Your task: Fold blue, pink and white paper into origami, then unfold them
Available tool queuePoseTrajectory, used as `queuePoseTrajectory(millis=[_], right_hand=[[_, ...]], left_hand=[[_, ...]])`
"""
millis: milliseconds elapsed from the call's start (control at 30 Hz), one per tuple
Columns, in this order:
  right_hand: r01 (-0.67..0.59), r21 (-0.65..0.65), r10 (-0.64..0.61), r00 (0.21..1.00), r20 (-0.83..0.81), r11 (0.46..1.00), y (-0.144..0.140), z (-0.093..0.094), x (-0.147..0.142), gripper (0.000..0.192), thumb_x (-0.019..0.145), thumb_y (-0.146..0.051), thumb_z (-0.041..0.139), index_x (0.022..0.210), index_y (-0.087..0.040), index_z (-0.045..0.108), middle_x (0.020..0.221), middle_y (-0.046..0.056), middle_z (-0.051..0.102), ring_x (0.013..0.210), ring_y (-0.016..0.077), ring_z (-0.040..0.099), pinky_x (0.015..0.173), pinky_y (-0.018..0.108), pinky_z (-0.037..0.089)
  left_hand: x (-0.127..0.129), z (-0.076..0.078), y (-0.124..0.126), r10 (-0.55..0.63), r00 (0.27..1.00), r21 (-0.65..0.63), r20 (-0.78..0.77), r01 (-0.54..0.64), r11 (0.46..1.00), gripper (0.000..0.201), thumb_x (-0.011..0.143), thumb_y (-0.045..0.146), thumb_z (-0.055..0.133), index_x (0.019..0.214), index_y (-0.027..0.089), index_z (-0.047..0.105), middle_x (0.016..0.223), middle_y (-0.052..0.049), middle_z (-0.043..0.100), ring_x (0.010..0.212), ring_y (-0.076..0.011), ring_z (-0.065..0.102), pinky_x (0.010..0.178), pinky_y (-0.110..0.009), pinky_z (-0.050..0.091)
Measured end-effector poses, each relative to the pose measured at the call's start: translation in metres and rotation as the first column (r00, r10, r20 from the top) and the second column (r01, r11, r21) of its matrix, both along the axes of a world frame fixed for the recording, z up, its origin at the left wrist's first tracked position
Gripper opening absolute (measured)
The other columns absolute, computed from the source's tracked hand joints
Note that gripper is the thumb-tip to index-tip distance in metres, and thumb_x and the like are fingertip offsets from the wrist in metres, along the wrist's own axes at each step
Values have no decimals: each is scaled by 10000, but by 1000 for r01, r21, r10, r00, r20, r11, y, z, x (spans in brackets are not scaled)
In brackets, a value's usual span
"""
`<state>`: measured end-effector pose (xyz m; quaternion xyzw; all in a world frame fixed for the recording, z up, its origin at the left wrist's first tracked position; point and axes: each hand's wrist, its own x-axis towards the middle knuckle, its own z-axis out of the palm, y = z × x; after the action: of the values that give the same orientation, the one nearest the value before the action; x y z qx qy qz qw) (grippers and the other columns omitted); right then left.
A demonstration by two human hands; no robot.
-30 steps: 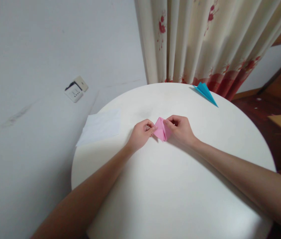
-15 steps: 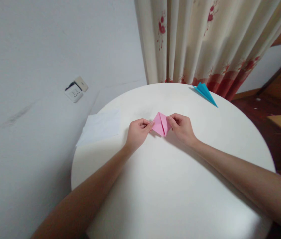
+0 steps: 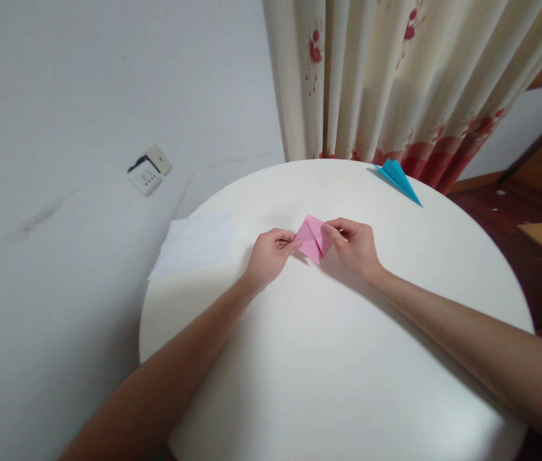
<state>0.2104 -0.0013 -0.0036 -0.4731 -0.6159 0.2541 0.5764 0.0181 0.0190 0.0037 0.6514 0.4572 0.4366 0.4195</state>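
A small folded piece of pink paper [image 3: 310,235], roughly diamond-shaped with a crease or slit down its middle, is held between my two hands over the table. My left hand [image 3: 271,256] pinches its left corner between thumb and fingers. On the other side, my right hand [image 3: 354,246] grips the right corner, thumb on top and fingers curled behind. The paper's underside is hidden from me.
The round white table [image 3: 299,358] stands against the wall. White paper sheets [image 3: 196,243] lie at its left edge. A blue folded paper plane [image 3: 399,180] rests near the far right edge, before a flowered curtain [image 3: 366,83]. A socket [image 3: 146,176] is on the wall.
The pink paper's front flap has shifted slightly and its slit looks different, with both hands keeping their pinch on the corners. The view has moved a little.
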Motion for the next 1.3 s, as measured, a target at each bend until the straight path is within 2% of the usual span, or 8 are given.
queuePoseTrajectory(millis=[100,333,467,667,900,1067,1200,1300], right_hand=[[-3,-16,3,1000,-14,1000,0,0,0,220,874,-313,587,821,-177,751,796,49,735,713,167,629,644,288,470],[-48,-15,47,997,-67,999,0,-1,-1,182,846,-307,642,846,-176,768,826,60,749,728,171,644,640,290,480],[-47,-22,44,993,-111,999,2,-1,-1,193,832,-337,667,882,-179,765,882,70,752,750,178,652,652,298,493],[-30,-48,21,984,-176,998,5,-2,0,469,789,-410,721,1188,-174,659,712,15,672,622,149,587,584,278,465],[-91,-94,63,961,-269,991,10,-7,1,293,759,-395,738,906,-142,729,793,60,708,642,139,587,577,269,451],[-83,-108,51,961,-271,991,9,-4,1,245,742,-390,742,758,-147,716,670,34,681,589,129,561,554,263,438],[-76,-101,51,971,-235,992,7,-2,3,237,748,-383,733,686,-156,709,640,28,678,575,123,546,554,260,423],[-94,-102,69,972,-226,990,5,-2,2,230,745,-372,739,680,-153,711,657,33,690,578,123,549,546,257,408]], left_hand=[[1,-1,0,5,1000,6,-5,-5,1000,206,776,361,736,777,162,681,764,-42,695,700,-160,644,673,-270,503],[6,-5,-4,37,984,17,173,-41,999,294,791,414,729,750,162,584,706,-20,658,676,-143,636,662,-268,503],[8,-4,-7,37,977,74,212,-54,996,295,789,412,737,778,170,568,686,-11,663,639,-145,646,633,-273,512],[10,-2,-8,3,974,105,229,-28,994,321,791,438,734,808,173,553,714,-22,670,660,-154,671,644,-276,528],[9,-2,-9,-48,964,110,261,20,994,287,827,405,700,866,194,509,717,-18,683,701,-176,700,670,-288,539],[8,2,-9,-78,957,85,279,56,995,418,830,381,700,1158,192,524,795,-40,727,766,-195,720,773,-341,561],[7,3,-8,-91,961,54,262,80,995,368,820,432,702,1038,136,687,913,-100,746,851,-224,718,843,-371,568],[8,4,-10,-66,970,57,232,54,997,346,827,434,700,1025,152,732,920,-82,750,887,-220,712,836,-346,570]])
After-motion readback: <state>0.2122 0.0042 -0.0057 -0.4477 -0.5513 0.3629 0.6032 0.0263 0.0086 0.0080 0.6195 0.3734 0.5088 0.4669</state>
